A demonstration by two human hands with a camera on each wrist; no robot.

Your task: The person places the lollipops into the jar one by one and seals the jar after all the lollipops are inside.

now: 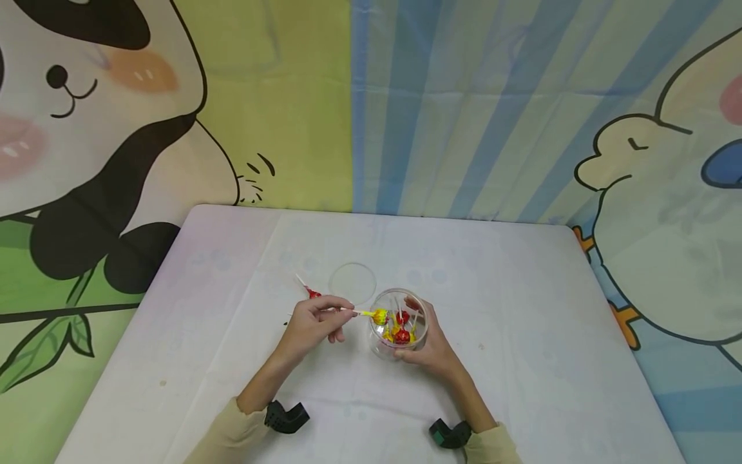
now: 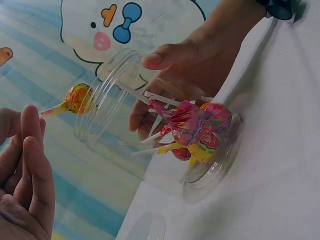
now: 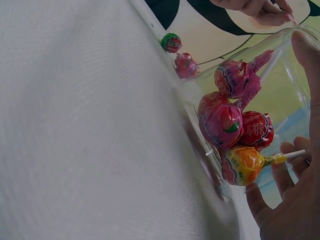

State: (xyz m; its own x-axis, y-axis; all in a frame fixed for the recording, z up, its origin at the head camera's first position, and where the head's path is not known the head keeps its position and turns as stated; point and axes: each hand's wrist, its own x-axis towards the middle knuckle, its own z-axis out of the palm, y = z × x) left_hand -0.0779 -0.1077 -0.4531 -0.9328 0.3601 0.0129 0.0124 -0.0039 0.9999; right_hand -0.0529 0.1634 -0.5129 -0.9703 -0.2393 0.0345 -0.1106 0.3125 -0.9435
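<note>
My left hand (image 1: pixel 315 322) pinches the stick of a yellow-wrapped lollipop (image 1: pixel 379 316). In the head view the candy end is over the mouth of a clear jar (image 1: pixel 384 350). My right hand (image 1: pixel 436 348) holds this jar around its side, fingers on the far side and thumb on the near side. Several wrapped lollipops (image 2: pixel 195 125) in pink, red and yellow lie inside, most of their sticks pointing toward the mouth. On the table behind my left hand is a red lollipop (image 1: pixel 313 294), partly hidden.
A clear round lid (image 1: pixel 332 283) lies on the white-covered table (image 1: pixel 522 309) behind the jar. Beyond the jar, the right wrist view shows a green-and-red lollipop (image 3: pixel 171 43) and a pink one (image 3: pixel 186 66). A cartoon-printed curtain (image 1: pixel 452 116) hangs behind the table.
</note>
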